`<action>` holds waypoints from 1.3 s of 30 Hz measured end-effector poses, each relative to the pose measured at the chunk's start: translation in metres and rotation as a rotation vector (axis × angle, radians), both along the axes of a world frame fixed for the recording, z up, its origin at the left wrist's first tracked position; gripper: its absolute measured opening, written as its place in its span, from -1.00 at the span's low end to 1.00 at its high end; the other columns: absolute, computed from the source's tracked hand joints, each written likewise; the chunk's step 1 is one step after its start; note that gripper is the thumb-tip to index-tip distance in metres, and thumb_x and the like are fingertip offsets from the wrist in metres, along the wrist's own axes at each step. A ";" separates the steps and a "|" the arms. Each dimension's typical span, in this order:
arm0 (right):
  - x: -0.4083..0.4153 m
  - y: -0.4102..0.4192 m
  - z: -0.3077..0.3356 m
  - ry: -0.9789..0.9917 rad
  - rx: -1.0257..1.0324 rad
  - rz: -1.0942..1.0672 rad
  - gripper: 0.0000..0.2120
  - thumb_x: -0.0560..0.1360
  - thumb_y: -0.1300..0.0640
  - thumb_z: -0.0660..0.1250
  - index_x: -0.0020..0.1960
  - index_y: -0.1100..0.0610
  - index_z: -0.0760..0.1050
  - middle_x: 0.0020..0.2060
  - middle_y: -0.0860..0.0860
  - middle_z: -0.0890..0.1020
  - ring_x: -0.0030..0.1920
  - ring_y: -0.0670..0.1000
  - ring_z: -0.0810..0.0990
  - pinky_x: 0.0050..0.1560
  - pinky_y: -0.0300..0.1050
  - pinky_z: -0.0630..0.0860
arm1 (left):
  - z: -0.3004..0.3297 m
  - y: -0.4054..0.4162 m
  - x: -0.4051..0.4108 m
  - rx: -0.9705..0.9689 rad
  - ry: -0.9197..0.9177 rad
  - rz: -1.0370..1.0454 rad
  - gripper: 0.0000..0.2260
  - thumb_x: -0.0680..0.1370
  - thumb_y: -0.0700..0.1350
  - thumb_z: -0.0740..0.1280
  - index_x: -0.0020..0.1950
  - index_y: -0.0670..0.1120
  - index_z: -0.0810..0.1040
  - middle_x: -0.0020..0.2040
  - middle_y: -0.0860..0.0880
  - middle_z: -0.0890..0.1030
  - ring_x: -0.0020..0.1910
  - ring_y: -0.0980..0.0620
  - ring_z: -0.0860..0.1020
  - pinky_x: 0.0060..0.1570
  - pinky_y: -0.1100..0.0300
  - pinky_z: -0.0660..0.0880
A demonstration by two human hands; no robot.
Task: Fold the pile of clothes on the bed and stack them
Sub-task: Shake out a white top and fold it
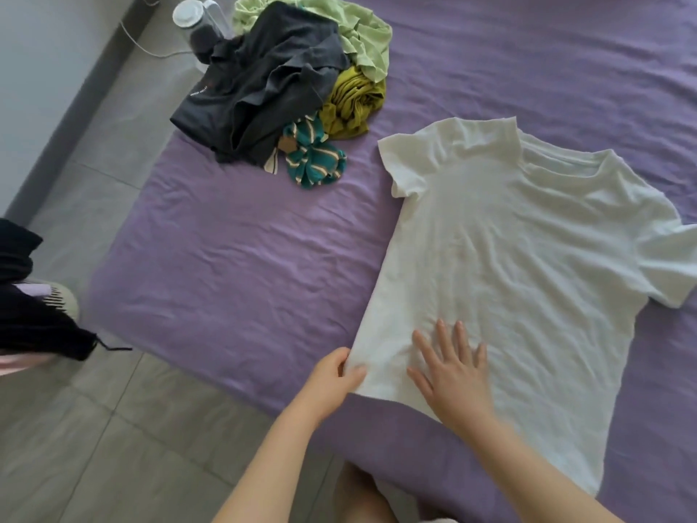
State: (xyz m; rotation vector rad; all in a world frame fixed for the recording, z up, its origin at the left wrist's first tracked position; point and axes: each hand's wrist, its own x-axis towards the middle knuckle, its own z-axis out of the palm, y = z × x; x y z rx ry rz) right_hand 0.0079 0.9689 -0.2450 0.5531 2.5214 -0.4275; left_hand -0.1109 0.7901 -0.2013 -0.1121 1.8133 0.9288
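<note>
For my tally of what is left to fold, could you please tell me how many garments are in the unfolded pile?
4 visible, all at the bed's far left corner: a dark grey garment on top, light green behind it, olive beside it, and teal striped in front. Others may lie hidden underneath.

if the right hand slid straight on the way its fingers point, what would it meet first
Only more of the flat white cotton t-shirt: the right hand lies open on its hem, fingers aimed up the body toward the neckline. Nothing else shows in that line.
</note>
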 end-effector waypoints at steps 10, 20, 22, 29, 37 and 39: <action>0.027 0.003 -0.001 0.086 -0.075 -0.088 -0.52 0.56 0.06 0.26 0.47 -0.04 0.28 0.53 0.12 0.11 0.53 0.23 -0.02 0.45 0.26 0.00 | -0.012 -0.012 0.007 -0.673 0.649 -0.370 -0.84 0.54 0.05 0.31 0.08 0.04 0.51 0.09 0.02 0.53 0.08 -0.01 0.44 -0.01 0.11 0.38; 0.138 0.033 0.017 0.026 0.056 -1.006 -0.19 0.48 0.02 0.39 0.56 0.06 -0.01 0.54 0.19 -0.06 0.52 0.21 0.02 0.41 0.15 0.20 | -0.029 0.094 0.075 -0.060 0.711 -1.527 -0.29 0.48 -0.33 0.24 0.55 0.07 0.06 0.59 -0.05 -0.14 0.54 -0.18 -0.23 0.47 -0.21 -0.15; 0.137 0.036 0.018 0.148 0.030 -1.224 -0.21 0.47 0.09 0.41 0.55 0.10 0.03 0.53 0.24 0.02 0.45 0.32 0.15 0.37 0.14 0.20 | -0.032 0.109 0.091 -0.041 0.676 -1.566 -0.28 0.49 -0.34 0.24 0.55 0.08 0.05 0.58 -0.05 -0.18 0.54 -0.19 -0.22 0.46 -0.22 -0.09; 0.153 0.069 0.029 0.289 -0.122 -1.450 -0.86 0.48 0.19 0.33 -0.01 0.25 0.50 -0.07 0.19 0.58 -0.06 0.17 0.50 -0.10 0.00 0.35 | -0.030 0.133 0.099 -0.107 0.745 -1.603 -0.28 0.48 -0.34 0.24 0.55 0.03 0.04 0.58 -0.11 -0.13 0.54 -0.18 -0.19 0.46 -0.22 -0.12; 0.169 0.060 0.029 0.011 0.064 -1.214 -0.82 0.54 0.09 0.26 0.09 0.11 0.34 -0.05 0.05 0.54 -0.08 0.16 0.52 -0.18 -0.02 0.36 | -0.028 0.168 0.100 -0.396 0.665 -1.615 -0.05 0.51 -0.20 0.36 0.51 0.14 -0.36 0.49 -0.08 -0.46 0.48 -0.22 -0.39 0.36 -0.40 -0.09; 0.164 0.067 0.027 0.034 0.087 -1.095 -0.65 0.50 0.13 0.32 0.25 0.14 0.37 0.13 0.09 0.50 0.12 0.16 0.49 0.04 0.03 0.39 | -0.026 0.173 0.099 -0.389 0.654 -1.638 -0.08 0.50 -0.07 0.38 0.54 0.10 -0.30 0.51 -0.13 -0.42 0.49 -0.22 -0.37 0.37 -0.38 -0.18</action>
